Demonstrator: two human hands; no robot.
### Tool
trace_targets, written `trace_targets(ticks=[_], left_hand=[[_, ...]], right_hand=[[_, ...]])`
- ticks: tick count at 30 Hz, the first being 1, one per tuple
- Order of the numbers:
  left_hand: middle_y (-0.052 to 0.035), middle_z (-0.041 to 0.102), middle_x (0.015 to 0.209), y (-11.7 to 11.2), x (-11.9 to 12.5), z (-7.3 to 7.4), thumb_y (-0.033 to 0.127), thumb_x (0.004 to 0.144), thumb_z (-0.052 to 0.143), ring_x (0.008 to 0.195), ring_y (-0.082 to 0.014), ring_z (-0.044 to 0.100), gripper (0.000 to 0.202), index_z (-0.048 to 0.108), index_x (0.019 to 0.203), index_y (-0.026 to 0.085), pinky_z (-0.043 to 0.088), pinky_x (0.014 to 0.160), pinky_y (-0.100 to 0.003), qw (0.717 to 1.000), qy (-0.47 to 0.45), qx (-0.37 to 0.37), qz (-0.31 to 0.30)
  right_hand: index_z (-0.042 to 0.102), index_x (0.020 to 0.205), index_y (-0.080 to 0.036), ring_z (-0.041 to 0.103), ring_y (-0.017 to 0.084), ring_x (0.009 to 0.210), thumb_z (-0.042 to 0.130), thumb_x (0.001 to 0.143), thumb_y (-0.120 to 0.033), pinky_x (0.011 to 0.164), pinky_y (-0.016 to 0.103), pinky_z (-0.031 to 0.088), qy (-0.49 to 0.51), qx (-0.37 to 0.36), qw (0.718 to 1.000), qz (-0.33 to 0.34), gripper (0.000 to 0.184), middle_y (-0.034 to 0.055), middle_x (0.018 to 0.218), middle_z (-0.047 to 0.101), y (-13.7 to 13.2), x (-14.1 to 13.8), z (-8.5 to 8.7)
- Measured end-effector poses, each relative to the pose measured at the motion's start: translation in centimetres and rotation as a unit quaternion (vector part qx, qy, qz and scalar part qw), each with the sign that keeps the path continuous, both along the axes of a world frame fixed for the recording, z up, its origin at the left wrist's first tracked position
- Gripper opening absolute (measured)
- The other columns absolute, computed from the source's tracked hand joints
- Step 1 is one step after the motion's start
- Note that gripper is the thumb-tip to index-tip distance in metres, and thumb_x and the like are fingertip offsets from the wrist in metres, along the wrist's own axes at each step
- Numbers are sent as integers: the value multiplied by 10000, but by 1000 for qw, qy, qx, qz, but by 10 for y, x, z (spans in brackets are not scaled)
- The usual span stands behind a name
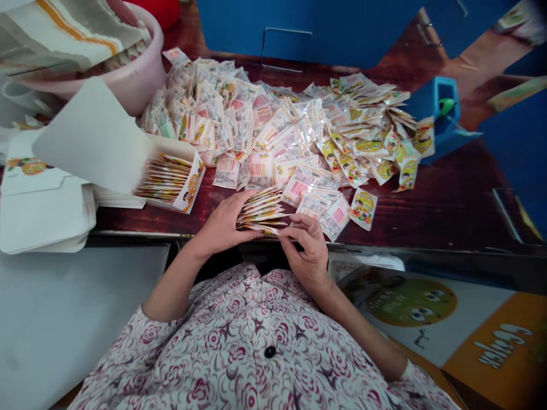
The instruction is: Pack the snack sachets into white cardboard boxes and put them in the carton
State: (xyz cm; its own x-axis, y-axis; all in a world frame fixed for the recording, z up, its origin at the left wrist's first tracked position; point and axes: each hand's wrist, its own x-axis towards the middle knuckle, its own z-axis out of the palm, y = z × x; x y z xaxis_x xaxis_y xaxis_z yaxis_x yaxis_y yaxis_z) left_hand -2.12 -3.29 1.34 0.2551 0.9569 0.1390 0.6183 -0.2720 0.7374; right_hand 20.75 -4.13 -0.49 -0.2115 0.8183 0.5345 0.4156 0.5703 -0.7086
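My left hand (224, 226) is wrapped around a stack of small printed sachets (261, 209) at the table's front edge. My right hand (308, 246) pinches the stack's near right corner with its fingertips. Just beyond lies a wide heap of loose sachets (282, 122), clear ones on the left and yellow ones on the right. An open white carton (177, 177) to the left of my hands lies on its side, filled with a row of sachets.
A pink basin (132, 80) stands at the back left with folded cartons in it. Flat white cartons (38, 205) lie at the left. A blue tape dispenser (444, 111) sits at the right. Blue cabinets stand behind the dark wooden table (448, 199).
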Motion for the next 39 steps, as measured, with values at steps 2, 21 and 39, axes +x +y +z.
trace_targets(ticks=[2,21,39], left_hand=[[-150,534,1474,0,0,0,459,762,792,1345,-349,534,844,385,1475,261,439,1130,-548,1000,2,0,1],[-166,540,1470,-1,1,-6,473,778,777,1347,-352,536,833,379,1469,233,450,1126,-556,1000,5,22,3],[-158,533,1477,-1,1,-3,431,762,788,1347,-358,535,842,372,1474,264,444,1118,-565,1000,4,1,9]], right_hand=[[696,949,-260,640,216,1096,671,886,-125,873,407,578,-1,-8,1000,-1,151,73,1307,588,0,-1,-2],[599,1185,-263,695,171,1009,646,909,-131,889,360,592,24,-59,998,18,310,34,1068,700,-2,-1,-2],[617,1255,-243,662,189,896,617,948,-341,798,369,594,-35,-145,988,42,322,56,1004,688,13,0,11]])
